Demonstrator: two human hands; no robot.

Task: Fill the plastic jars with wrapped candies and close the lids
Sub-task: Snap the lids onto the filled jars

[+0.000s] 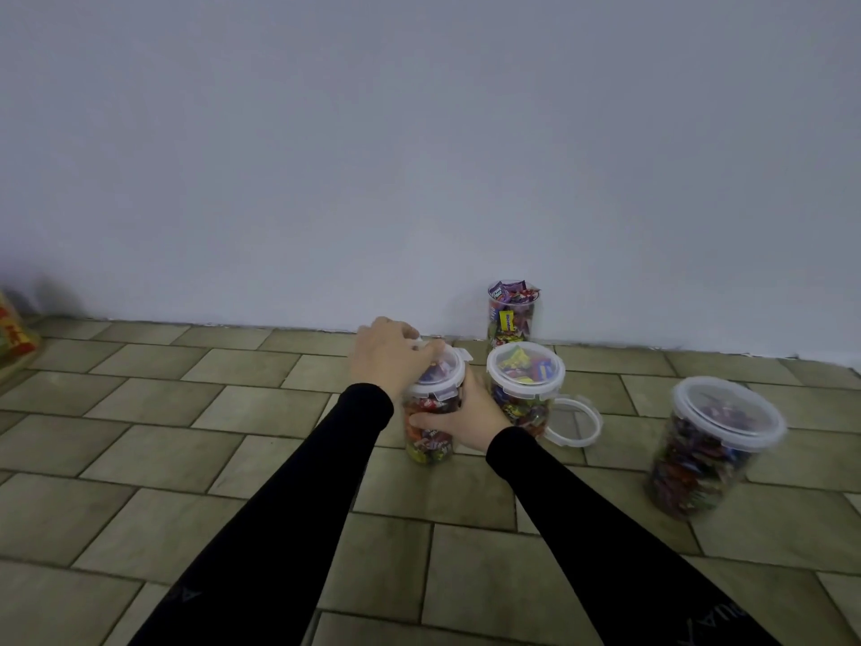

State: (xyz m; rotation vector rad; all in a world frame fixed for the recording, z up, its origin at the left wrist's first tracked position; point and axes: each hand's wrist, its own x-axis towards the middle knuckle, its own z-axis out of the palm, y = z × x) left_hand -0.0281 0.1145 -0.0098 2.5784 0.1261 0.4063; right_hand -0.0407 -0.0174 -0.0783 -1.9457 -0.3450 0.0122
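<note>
A clear plastic jar (428,442) full of wrapped candies stands on the tiled floor in the middle. Its white-rimmed lid (442,373) sits on top. My left hand (389,354) lies over the lid's left side with curled fingers on its rim. My right hand (459,414) grips the jar's body from the right. A second lidded jar (524,382) stands just right of it. By the wall a third jar (511,314) has no lid and candies heaped above its rim. A fourth lidded jar (708,447) stands far right.
A loose white-rimmed lid (588,435) lies flat on the floor to the right of the second jar. A colourful candy bag (14,340) shows at the left edge. The floor is olive tiles (186,459), and a plain white wall (419,156) rises close behind the jars.
</note>
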